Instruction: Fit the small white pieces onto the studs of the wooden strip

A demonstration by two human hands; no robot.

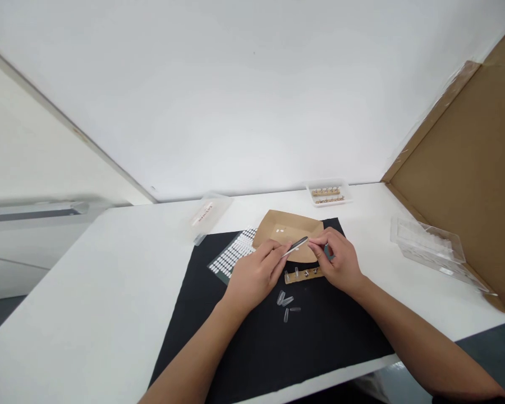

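Observation:
My left hand (255, 274) is closed in a pinch on metal tweezers (297, 245), whose tips point right toward my right hand. My right hand (336, 261) is closed with pinched fingertips meeting the tweezer tips; what it holds is too small to name. Both hands hover over a brown paper piece (286, 230) carrying small white stickers. Just below the hands lies a wooden strip (305, 274) with small clear pieces standing on it. Several loose clear nail tips (287, 303) lie on the black mat (252, 348) nearer to me.
A sheet of white oval stickers (232, 256) lies left of the brown paper. A clear lidded box (208, 216) stands at back left, a small tray with wooden strips (327, 193) at the back, a clear plastic case (429, 244) at right, beside a cardboard panel (467, 168).

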